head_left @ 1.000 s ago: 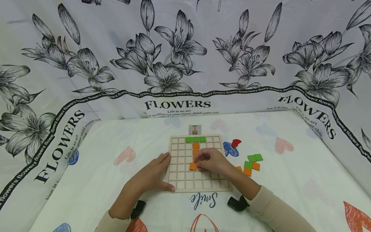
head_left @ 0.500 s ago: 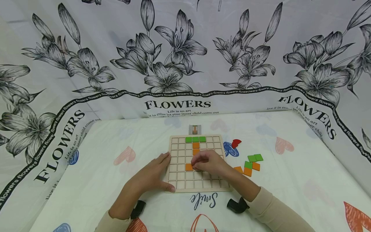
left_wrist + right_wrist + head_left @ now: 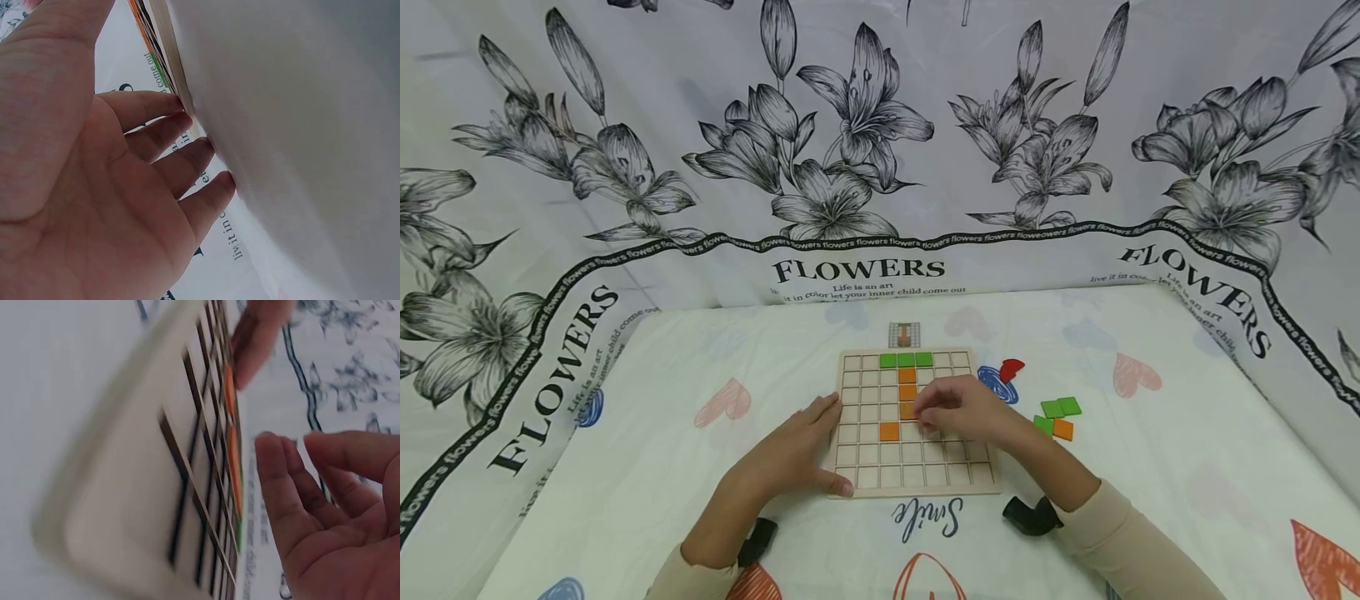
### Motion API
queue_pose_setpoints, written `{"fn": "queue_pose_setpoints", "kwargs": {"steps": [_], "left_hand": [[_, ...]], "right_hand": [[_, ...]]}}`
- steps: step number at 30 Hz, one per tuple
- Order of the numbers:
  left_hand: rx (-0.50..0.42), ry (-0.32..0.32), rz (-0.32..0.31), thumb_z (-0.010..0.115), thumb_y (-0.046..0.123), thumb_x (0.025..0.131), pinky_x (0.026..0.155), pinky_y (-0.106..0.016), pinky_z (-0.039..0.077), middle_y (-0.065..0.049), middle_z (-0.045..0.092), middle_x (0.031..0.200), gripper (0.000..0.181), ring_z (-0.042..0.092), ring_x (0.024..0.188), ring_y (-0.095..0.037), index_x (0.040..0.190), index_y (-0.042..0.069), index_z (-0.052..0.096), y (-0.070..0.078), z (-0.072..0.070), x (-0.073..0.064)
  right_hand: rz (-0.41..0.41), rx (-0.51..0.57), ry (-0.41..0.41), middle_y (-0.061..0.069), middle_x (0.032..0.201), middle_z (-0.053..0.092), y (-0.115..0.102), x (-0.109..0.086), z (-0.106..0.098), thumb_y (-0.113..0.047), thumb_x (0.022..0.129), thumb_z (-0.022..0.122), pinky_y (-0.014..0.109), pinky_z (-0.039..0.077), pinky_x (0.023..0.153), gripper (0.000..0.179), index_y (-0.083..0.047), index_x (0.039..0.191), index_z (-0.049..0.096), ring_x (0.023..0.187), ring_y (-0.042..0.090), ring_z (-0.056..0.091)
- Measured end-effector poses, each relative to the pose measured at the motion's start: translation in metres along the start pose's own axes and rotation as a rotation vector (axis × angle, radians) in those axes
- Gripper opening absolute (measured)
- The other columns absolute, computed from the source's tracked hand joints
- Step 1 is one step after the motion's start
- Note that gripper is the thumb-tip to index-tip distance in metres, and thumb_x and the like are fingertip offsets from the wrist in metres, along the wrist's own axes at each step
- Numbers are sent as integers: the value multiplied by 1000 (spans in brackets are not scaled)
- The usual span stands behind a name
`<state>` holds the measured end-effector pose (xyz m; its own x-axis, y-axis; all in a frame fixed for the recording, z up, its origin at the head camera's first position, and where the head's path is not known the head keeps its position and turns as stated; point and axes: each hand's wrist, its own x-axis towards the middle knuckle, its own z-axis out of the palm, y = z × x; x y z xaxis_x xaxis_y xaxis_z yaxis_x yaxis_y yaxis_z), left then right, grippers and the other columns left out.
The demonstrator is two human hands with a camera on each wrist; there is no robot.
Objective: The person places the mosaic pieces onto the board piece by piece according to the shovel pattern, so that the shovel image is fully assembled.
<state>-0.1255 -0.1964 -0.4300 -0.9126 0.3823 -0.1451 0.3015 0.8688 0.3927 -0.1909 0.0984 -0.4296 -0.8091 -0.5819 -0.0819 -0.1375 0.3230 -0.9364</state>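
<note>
A wooden grid board (image 3: 865,479) lies on the table. Green square tiles (image 3: 906,361) form a row at its far side, and orange square tiles (image 3: 907,392) run in a column below. One orange tile (image 3: 889,432) sits apart, lower and one column to the left. My left hand (image 3: 786,454) rests against the board's left edge, thumb at the near corner; in the left wrist view its fingers (image 3: 187,165) are spread and nearly straight. Over the board, right of the orange column, is my right hand (image 3: 966,408). In the right wrist view its fingers (image 3: 278,481) hold nothing.
Loose green tiles (image 3: 1060,408) and an orange tile (image 3: 1063,430) lie right of the board, some partly hidden by my right forearm. A red piece (image 3: 1011,370) is nearer the board. A small picture card (image 3: 904,335) lies beyond the far edge.
The lone orange tile has shifted left into a cell. My right hand followed it left, then drew back to the right, away from it. The left hand has stayed in place.
</note>
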Motion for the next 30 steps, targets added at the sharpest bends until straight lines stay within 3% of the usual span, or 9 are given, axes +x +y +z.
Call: {"fn": "queue_pose_setpoints", "kwargs": {"steps": [9, 14, 17, 21, 30], "left_hand": [[-2, -1, 5, 87, 60, 63, 116, -50, 28, -13, 26, 163, 124, 24, 148, -35, 156, 0, 30, 2, -1, 1], [-6, -5, -18, 86, 61, 62, 116, -49, 29, -11, 26, 163, 125, 24, 149, -34, 157, 2, 30, 2, 0, 1], [1, -11, -31, 86, 62, 62, 116, -48, 29, -9, 25, 164, 125, 23, 149, -32, 157, 4, 30, 1, 1, 1], [16, -11, -34, 86, 62, 63, 117, -46, 29, -8, 25, 164, 125, 23, 149, -30, 158, 5, 30, 0, 2, 1], [24, -7, -9, 85, 62, 64, 116, -46, 30, -11, 25, 163, 124, 24, 149, -33, 157, 2, 29, 0, 1, 2]], "right_hand": [[29, -375, 95, -1, 91, 65, 3, -24, -52, -8, 93, 69, 35, 52, 78, 7, -8, 99, 72, 85, 18, 58], [127, -535, 16, -1, 82, 60, 3, -35, -68, -5, 87, 74, 33, 51, 67, 8, -11, 90, 71, 79, 19, 55], [184, -590, -50, -2, 79, 58, 4, -39, -69, -6, 80, 80, 33, 49, 64, 16, -15, 86, 69, 76, 18, 53], [193, -627, -105, -1, 75, 55, 6, -40, -65, -3, 75, 82, 33, 47, 63, 22, -15, 81, 64, 73, 17, 52], [214, -655, -115, -1, 73, 55, 2, -43, -61, -4, 74, 85, 32, 47, 61, 24, -13, 79, 64, 71, 17, 52]]}}
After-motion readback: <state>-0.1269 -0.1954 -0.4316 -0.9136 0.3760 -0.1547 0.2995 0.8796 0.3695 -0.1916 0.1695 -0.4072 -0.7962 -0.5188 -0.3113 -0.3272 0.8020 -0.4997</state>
